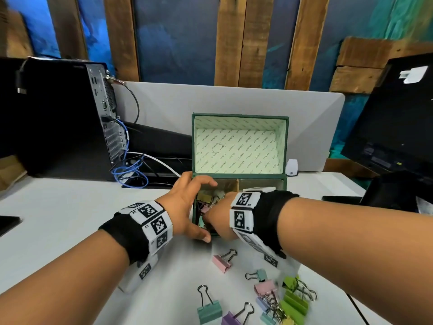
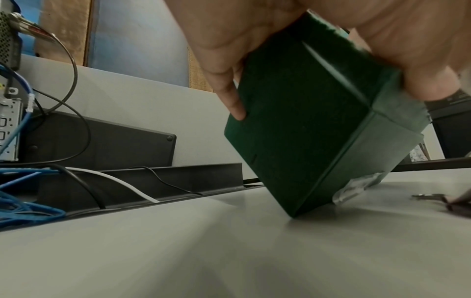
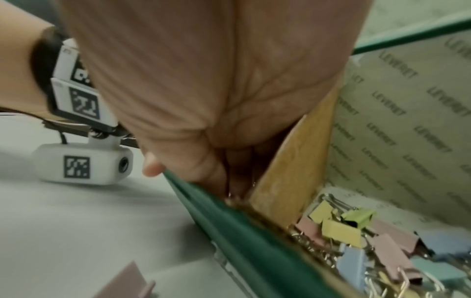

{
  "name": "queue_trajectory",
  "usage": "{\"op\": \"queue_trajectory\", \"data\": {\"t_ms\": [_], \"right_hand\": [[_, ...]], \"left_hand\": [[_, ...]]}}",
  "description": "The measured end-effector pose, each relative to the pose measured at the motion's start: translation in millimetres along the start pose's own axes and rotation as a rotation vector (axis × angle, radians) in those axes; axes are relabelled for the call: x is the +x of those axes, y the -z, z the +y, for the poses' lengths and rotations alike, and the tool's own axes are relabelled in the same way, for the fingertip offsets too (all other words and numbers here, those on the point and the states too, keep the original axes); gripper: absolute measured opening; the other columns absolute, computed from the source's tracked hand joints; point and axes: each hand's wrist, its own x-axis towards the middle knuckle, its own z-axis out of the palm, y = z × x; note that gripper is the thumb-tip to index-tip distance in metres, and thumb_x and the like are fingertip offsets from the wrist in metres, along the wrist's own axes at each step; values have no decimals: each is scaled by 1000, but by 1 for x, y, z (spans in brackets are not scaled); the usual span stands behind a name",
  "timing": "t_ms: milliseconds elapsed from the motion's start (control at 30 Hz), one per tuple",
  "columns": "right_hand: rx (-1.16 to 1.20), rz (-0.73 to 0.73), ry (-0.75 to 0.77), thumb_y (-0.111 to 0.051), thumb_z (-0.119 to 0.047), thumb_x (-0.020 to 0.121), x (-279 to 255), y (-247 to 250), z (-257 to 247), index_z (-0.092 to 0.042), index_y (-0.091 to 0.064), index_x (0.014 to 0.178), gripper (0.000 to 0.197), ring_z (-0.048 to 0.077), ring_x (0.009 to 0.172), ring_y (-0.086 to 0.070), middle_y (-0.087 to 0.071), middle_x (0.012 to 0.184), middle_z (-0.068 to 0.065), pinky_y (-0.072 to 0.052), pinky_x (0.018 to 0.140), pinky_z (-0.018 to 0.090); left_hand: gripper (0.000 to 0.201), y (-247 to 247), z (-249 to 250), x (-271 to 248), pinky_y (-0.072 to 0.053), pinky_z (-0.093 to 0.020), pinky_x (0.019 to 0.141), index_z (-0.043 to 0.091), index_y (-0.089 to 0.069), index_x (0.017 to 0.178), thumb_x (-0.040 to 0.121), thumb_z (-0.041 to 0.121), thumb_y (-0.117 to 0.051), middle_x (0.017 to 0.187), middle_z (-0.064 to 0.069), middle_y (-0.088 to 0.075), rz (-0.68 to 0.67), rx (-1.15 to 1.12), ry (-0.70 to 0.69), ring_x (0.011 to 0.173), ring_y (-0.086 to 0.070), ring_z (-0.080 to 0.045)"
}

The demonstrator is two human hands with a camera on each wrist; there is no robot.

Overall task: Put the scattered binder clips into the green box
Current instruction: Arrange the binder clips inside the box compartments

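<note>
The green box (image 1: 284, 181) stands open on the white desk, its patterned lid upright. My left hand (image 1: 196, 209) grips its near left corner; in the left wrist view the fingers (image 2: 234, 100) lie on one dark side of the green box (image 2: 305, 131) and the thumb on the other. My right hand (image 1: 216, 221) reaches down into the left compartment, its fingertips hidden. Pastel clips (image 3: 341, 231) lie piled inside, beside a tan divider (image 3: 293, 171). On the desk in front lie a pink clip (image 1: 221, 262), a teal clip (image 1: 209, 310), a purple clip (image 1: 232, 319) and green clips (image 1: 295, 303).
A black computer tower (image 1: 58, 118) with blue and white cables (image 1: 131, 170) stands at the back left. A monitor (image 1: 393, 118) is at the right, and a grey partition (image 1: 164, 106) runs behind the box. A small white device (image 1: 291, 167) sits beside the lid.
</note>
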Motion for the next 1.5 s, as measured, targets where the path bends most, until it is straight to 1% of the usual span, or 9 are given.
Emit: {"op": "queue_trajectory", "data": {"t_ms": [167, 333, 433, 500, 600, 833, 1100, 1267, 1500], "right_hand": [[-27, 78, -156, -88, -13, 36, 2, 3, -23, 38, -26, 85, 94, 47, 90, -46, -37, 95, 35, -44, 72, 53], [-68, 129, 7, -87, -17, 47, 7, -7, -5, 33, -33, 97, 89, 39, 83, -47, -41, 92, 26, -44, 69, 47], [3, 254, 547, -61, -23, 87, 28, -26, 52, 0, -50, 127, 48, 24, 88, -51, -47, 83, 3, -42, 80, 33], [-93, 314, 637, -54, -32, 90, 32, -37, 74, -20, -54, 125, 37, 27, 112, -49, -55, 104, 2, -35, 95, 39], [-225, 440, 666, -55, -38, 89, 35, -40, 73, -32, -51, 121, 33, 23, 117, -41, -50, 115, -1, -27, 88, 32], [130, 567, 845, -58, -23, 82, 32, -46, 95, -26, -58, 99, 17, 16, 87, -49, -50, 80, -10, -30, 106, 36], [557, 524, 746, -57, -20, 80, 18, -49, 153, -29, -56, 95, 18, 10, 72, -49, -50, 76, -12, -38, 59, 22], [172, 531, 494, -52, -27, 86, 30, -63, 155, -31, -52, 116, 31, 20, 101, -53, -52, 104, -4, -42, 73, 28], [365, 435, 780, -47, -15, 91, 12, -45, 101, -20, -56, 126, 36, 23, 113, -52, -55, 122, 1, -42, 94, 31]], "left_hand": [[98, 0, -1, 1, -40, -35, 104, 56, -18, 110, 46, 37, -90, 122, 8, -22, -10, 3, 0, 120, -37, -16], [98, 0, -2, 1, -39, -35, 105, 55, -19, 110, 46, 37, -90, 123, 8, -22, -9, 1, -14, 120, -36, -15], [97, -1, -4, 1, -39, -31, 103, 55, -19, 110, 46, 38, -89, 122, 9, -22, -2, 6, -18, 119, -35, -13], [97, -2, -5, 2, -39, -29, 101, 55, -20, 110, 45, 39, -90, 119, 10, -22, 13, 8, -22, 117, -35, -12], [95, -3, -7, 3, -37, -26, 100, 53, -22, 111, 45, 39, -89, 117, 10, -22, 20, 6, -37, 115, -34, -11], [99, -4, -9, 4, -36, -26, 101, 53, -19, 113, 43, 42, -89, 119, 12, -21, 22, 13, -55, 118, -33, -10], [98, -3, -6, 3, -37, -25, 97, 53, -19, 112, 44, 42, -89, 117, 12, -21, 11, 31, -32, 115, -34, -10], [99, -2, -4, 2, -38, -30, 102, 55, -18, 112, 44, 42, -89, 119, 12, -19, 2, 39, -12, 117, -33, -11], [104, -3, -6, 4, -34, -24, 101, 51, -19, 116, 42, 38, -91, 118, 10, -21, 21, 10, -22, 116, -33, -10]]}}
